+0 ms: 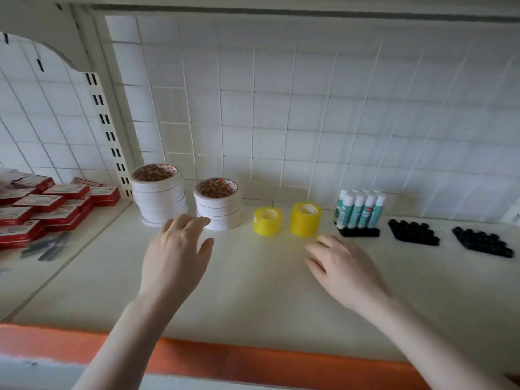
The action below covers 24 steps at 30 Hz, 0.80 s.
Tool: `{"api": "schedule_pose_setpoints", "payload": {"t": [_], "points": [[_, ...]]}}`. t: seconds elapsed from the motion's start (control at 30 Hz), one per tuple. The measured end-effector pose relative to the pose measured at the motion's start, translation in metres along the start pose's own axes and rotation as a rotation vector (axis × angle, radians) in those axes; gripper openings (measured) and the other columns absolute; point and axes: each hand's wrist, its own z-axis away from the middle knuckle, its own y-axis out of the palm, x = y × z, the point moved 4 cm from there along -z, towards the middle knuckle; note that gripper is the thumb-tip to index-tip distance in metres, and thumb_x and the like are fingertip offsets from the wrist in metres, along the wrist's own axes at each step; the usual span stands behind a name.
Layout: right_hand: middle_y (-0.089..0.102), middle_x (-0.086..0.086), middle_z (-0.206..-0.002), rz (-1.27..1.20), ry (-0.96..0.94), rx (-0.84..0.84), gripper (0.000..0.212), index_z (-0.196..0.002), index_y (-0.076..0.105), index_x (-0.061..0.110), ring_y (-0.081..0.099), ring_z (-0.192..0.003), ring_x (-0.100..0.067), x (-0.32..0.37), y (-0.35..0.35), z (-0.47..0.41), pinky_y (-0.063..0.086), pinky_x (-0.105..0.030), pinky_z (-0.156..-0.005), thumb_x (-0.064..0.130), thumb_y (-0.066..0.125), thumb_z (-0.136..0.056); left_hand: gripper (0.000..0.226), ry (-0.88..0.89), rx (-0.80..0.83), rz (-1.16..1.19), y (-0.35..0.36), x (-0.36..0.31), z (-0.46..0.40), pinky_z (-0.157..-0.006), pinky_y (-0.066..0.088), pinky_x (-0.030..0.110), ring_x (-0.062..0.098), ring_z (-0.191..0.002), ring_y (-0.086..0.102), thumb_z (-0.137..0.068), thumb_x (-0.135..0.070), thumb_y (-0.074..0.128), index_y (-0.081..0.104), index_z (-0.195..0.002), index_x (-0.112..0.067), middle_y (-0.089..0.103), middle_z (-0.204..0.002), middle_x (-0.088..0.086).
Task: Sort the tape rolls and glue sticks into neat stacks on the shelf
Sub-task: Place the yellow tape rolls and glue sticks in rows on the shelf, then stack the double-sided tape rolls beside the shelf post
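Two stacks of white tape rolls stand at the back of the cream shelf [253, 291]: a taller stack [159, 197] on the left and a shorter stack [219, 205] beside it. To their right sit a low stack of yellow tape [266, 221] and a taller yellow stack [306, 219]. Several glue sticks [360, 209] stand upright in a black holder. My left hand [177, 254] hovers open just in front of the white stacks, holding nothing. My right hand [343, 268] is open in front of the taller yellow stack, empty.
Red boxes [47, 206] are piled on the neighbouring shelf at left, with grey staple strips [47, 247] in front. Two black empty holders [412, 232] [482, 242] lie at right. A white wire grid [281, 108] backs the shelf; an orange strip [253, 361] edges its front.
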Motion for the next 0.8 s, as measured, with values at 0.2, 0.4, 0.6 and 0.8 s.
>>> {"api": "schedule_pose_setpoints", "payload": {"t": [0.2, 0.4, 0.6, 0.8], "points": [[0.065, -0.002, -0.086, 0.003, 0.172, 0.073, 0.012, -0.088, 0.069, 0.014, 0.062, -0.083, -0.025, -0.096, -0.029, 0.060, 0.049, -0.035, -0.064, 0.023, 0.064, -0.084, 0.031, -0.012, 0.041, 0.035, 0.033, -0.104, 0.019, -0.067, 0.050, 0.041, 0.035, -0.091, 0.060, -0.073, -0.014, 0.076, 0.069, -0.103, -0.011, 0.066, -0.098, 0.007], [0.065, -0.002, -0.102, -0.003, 0.252, 0.029, 0.023, -0.105, 0.068, 0.017, 0.059, -0.096, -0.024, -0.217, -0.062, 0.126, 0.045, -0.033, -0.076, 0.028, 0.054, -0.091, 0.029, -0.063, 0.021, 0.094, 0.078, -0.236, 0.041, -0.079, 0.046, 0.040, 0.032, -0.100, 0.057, -0.080, -0.020, 0.070, 0.067, -0.109, -0.013, 0.064, -0.108, 0.005], [0.068, -0.006, -0.089, 0.018, 0.388, -0.005, 0.020, -0.099, 0.071, 0.013, 0.063, -0.084, -0.030, -0.347, -0.096, 0.209, 0.050, -0.035, -0.066, 0.020, 0.068, -0.080, 0.030, -0.062, 0.065, 0.159, 0.118, -0.374, 0.057, -0.083, 0.043, 0.036, 0.026, -0.105, 0.054, -0.085, -0.025, 0.065, 0.064, -0.114, -0.017, 0.061, -0.114, 0.000], [0.067, -0.008, -0.079, 0.016, 0.485, -0.097, 0.017, -0.088, 0.071, 0.011, 0.064, -0.074, -0.032, -0.424, -0.117, 0.265, 0.052, -0.037, -0.061, 0.014, 0.075, -0.072, 0.031, -0.007, 0.106, 0.174, 0.133, -0.454, 0.056, -0.081, 0.044, 0.036, 0.025, -0.107, 0.054, -0.084, -0.025, 0.066, 0.064, -0.114, -0.016, 0.061, -0.116, 0.001]]}}
